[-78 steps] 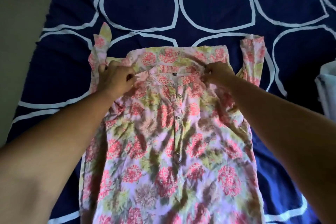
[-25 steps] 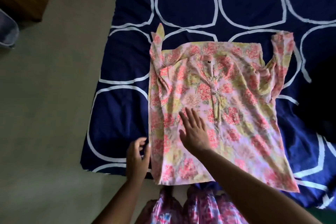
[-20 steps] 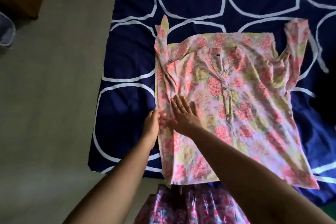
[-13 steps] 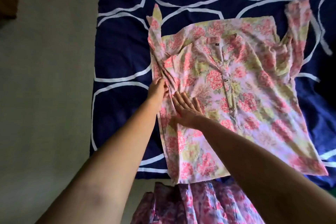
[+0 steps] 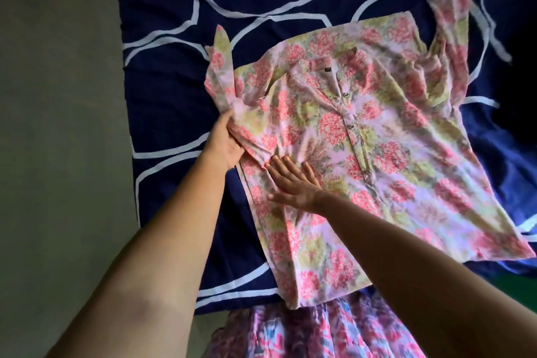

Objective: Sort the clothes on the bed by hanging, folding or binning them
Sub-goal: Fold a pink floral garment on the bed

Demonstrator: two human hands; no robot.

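A pink and green floral shirt (image 5: 377, 136) lies front up on the dark blue bed cover (image 5: 162, 90), collar toward the far side. My left hand (image 5: 225, 141) grips the shirt's left edge by the armpit, just below the left sleeve (image 5: 220, 67), and lifts the fabric a little. My right hand (image 5: 290, 180) presses flat on the shirt's lower left part, fingers straight and spread. The right sleeve (image 5: 450, 26) lies bent upward at the far right.
The bed's left edge meets a plain grey floor (image 5: 58, 125). A pink patterned skirt I wear (image 5: 305, 331) shows at the bottom. The shirt's hem reaches the bed's near edge.
My left hand has slid up the shirt's left edge and taken hold of the fabric by the armpit. My right hand stays flat on the shirt. The view has shifted closer.
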